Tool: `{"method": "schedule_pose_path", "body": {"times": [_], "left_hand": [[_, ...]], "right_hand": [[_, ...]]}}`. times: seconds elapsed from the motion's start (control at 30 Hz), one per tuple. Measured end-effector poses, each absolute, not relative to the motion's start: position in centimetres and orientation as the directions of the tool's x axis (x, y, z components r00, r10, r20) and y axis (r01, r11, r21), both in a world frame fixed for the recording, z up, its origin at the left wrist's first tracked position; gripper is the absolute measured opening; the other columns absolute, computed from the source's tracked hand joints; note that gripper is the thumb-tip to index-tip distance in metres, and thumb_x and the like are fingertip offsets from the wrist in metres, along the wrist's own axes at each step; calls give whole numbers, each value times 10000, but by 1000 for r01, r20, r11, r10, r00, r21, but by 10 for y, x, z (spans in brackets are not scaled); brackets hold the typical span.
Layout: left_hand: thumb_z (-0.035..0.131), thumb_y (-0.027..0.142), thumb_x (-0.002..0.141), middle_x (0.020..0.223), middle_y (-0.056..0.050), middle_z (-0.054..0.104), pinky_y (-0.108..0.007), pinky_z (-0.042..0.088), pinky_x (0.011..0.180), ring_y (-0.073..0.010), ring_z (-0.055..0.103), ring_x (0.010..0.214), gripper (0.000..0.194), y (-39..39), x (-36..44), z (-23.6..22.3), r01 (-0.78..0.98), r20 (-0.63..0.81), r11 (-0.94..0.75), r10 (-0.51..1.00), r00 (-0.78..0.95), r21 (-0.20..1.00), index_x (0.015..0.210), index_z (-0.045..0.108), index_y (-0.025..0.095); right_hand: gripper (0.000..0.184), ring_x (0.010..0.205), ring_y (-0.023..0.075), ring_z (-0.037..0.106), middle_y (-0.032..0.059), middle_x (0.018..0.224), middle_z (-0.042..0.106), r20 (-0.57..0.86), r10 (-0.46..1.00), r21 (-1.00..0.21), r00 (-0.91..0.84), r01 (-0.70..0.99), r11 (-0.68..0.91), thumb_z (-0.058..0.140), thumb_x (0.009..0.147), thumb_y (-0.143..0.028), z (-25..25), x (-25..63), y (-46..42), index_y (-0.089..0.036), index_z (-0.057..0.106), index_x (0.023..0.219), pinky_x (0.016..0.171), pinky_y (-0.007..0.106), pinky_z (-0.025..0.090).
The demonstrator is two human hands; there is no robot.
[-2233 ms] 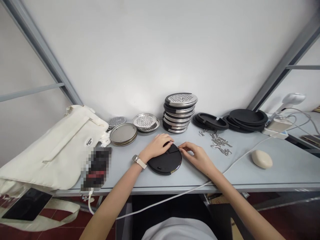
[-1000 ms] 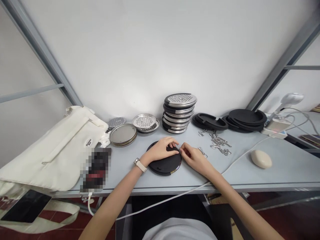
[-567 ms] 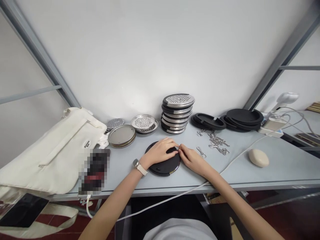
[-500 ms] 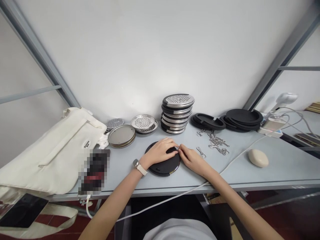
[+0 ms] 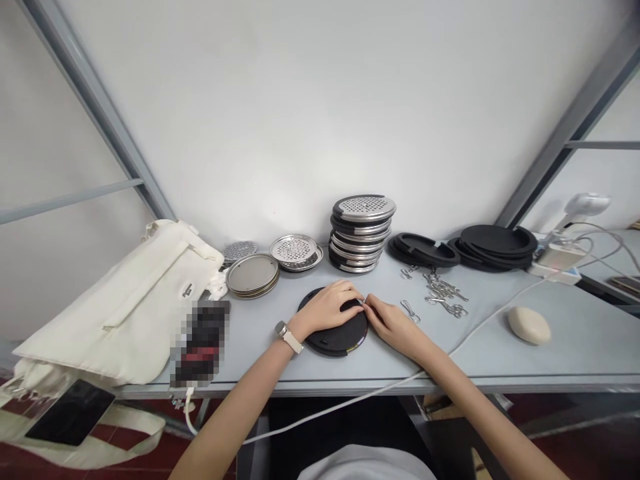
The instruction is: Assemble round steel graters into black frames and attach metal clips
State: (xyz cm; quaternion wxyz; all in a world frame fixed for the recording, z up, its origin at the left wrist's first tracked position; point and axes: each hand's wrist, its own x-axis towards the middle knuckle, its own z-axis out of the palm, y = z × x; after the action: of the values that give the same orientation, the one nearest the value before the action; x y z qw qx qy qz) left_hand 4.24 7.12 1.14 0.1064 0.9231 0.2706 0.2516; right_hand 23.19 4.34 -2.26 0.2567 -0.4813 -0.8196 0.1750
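Observation:
A black round disc (image 5: pixel 336 341) lies flat on the desk in front of me, with a thin coloured line along its lower right rim. My left hand (image 5: pixel 330 311) lies across its top, thumb and fingers closing at the right edge. Against that same edge, the fingertips of my right hand (image 5: pixel 391 323) are pinched together; a small pale bit shows between the hands, too small to name. Just right of my right hand is a metal clip (image 5: pixel 410 311), and farther right lies a pile of similar metal clips (image 5: pixel 444 288).
Behind stands a stack of perforated metal discs in black rims (image 5: pixel 364 208). Metal plates (image 5: pixel 253 272) and perforated discs (image 5: pixel 294 249) lie left; black rings (image 5: pixel 425 249) and black discs (image 5: pixel 497 239) right. A white bag (image 5: pixel 115 300), white cable (image 5: pixel 480 316) and cream oval object (image 5: pixel 529 325) flank the workspace.
The whole view has shifted slightly, so everything sits a little farther right and lower. Both hands stay at the disc's right edge, with hardly any change in their grip.

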Motion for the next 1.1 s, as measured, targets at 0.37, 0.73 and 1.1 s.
{"method": "schedule_pose_path", "body": {"times": [0.37,0.73,1.1], "left_hand": [[471,260,928,985,-57,629,-310,427,902,-177,563,969,203,71,42,11,450,402,-827,558,725,336,1017,632,174],[491,252,917,1058,-60,650,-352,426,930,-194,570,1020,233,70,42,10,444,424,-833,550,719,329,1119,591,190],[529,252,900,1083,-52,656,-325,422,939,-185,575,1027,242,70,42,9,457,447,-836,549,707,303,1120,586,171]], "right_hand": [[216,601,179,571,29,716,599,237,880,-470,-411,744,474,239,964,-284,-22,230,42,-222,412,849,577,265,351],[215,613,186,585,34,738,618,246,878,-477,-411,737,479,251,965,-297,-24,232,42,-218,441,903,580,274,371],[224,632,187,601,38,743,629,254,874,-473,-414,735,486,253,968,-296,-24,231,42,-210,454,919,582,269,378]]}}
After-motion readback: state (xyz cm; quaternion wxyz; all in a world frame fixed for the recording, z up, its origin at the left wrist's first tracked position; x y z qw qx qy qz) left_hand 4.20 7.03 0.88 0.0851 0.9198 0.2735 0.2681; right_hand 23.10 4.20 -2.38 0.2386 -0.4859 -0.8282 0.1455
